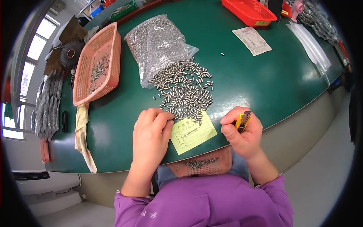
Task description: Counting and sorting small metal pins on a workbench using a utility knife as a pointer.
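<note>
At the table's near edge, my left hand [149, 130] has its fingertips pressed together beside the upper left corner of a yellow-green paper label [194, 138]. Whatever those fingertips hold, if anything, is too small to make out. Closed in my right hand [245, 138] is a yellow-and-black utility knife [243, 121], to the right of the label. A loose pile of small silvery metal parts [185, 90] spreads out above the label, a few lying over its top edge. The pile reaches up to the mouth of a clear plastic bag [157, 41] full of the same parts.
A pink basket [115, 56] with some parts stands at left, a cloth [81, 132] below it. Another pink basket [227, 160] rests on my lap with parts inside. A paper slip [252, 41], a red tray [247, 11] and clear plastic bags [310, 47] lie at far right.
</note>
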`<move>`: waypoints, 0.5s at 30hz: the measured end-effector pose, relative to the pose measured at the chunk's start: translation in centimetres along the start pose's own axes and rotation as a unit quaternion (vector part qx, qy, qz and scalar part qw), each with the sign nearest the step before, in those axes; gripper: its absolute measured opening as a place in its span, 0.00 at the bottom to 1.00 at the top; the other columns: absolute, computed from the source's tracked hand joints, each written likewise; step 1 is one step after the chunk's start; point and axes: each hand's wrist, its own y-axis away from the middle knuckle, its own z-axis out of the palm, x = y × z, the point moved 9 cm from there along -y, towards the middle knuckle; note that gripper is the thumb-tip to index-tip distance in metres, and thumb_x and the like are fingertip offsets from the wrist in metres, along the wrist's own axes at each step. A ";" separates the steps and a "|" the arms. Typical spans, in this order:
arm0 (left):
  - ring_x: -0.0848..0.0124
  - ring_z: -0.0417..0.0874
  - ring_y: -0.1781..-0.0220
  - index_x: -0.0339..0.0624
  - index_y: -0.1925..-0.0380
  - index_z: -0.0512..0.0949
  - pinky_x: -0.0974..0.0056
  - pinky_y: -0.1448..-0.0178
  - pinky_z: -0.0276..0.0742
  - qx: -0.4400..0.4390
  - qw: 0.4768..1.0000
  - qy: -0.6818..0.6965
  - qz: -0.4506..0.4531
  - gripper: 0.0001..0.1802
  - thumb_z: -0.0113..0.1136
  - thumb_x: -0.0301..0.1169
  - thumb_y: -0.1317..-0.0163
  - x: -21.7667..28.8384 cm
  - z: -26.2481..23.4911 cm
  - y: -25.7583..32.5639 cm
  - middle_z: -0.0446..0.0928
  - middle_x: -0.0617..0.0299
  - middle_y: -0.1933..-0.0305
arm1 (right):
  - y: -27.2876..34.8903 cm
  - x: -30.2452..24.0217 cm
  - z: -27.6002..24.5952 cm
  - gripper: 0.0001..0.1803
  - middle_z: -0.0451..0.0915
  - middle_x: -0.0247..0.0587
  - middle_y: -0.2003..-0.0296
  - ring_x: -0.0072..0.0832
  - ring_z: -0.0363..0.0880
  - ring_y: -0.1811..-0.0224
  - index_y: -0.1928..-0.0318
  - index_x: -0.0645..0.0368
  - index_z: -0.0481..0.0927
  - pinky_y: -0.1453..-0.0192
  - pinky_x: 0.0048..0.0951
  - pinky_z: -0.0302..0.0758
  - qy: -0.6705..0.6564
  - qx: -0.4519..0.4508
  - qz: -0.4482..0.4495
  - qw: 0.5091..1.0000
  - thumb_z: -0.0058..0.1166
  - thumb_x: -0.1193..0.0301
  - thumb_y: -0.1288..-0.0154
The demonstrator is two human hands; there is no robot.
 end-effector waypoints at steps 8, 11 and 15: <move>0.56 0.80 0.58 0.37 0.66 0.80 0.56 0.53 0.77 -0.029 0.999 0.008 -0.013 0.07 0.67 0.19 0.44 -0.8 0.4 0.2 0.79 0.56 0.63 | -0.1 -0.1 0.2 0.12 0.83 0.33 0.67 0.20 0.79 0.70 0.56 0.60 0.82 0.65 0.23 0.75 0.035 -0.013 -0.004 0.999 0.69 0.68 0.33; 0.66 0.79 0.64 0.36 0.64 0.77 0.65 0.58 0.76 -0.019 0.994 0.092 -0.053 0.06 0.64 0.18 0.40 -0.9 -0.3 0.9 0.78 0.58 0.64 | -0.1 0.7 -0.1 0.18 0.78 0.30 0.67 0.16 0.74 0.72 0.50 0.63 0.79 0.68 0.20 0.72 -0.120 -0.019 0.061 0.991 0.64 0.61 0.27; 0.66 0.82 0.64 0.36 0.64 0.77 0.66 0.59 0.79 -0.011 0.970 0.237 -0.061 0.08 0.67 0.18 0.41 -0.5 0.0 2.9 0.82 0.57 0.62 | 0.2 0.2 -0.5 0.28 0.70 0.30 0.71 0.14 0.67 0.72 0.40 0.66 0.71 0.70 0.18 0.70 -0.240 -0.042 0.090 0.966 0.50 0.52 0.20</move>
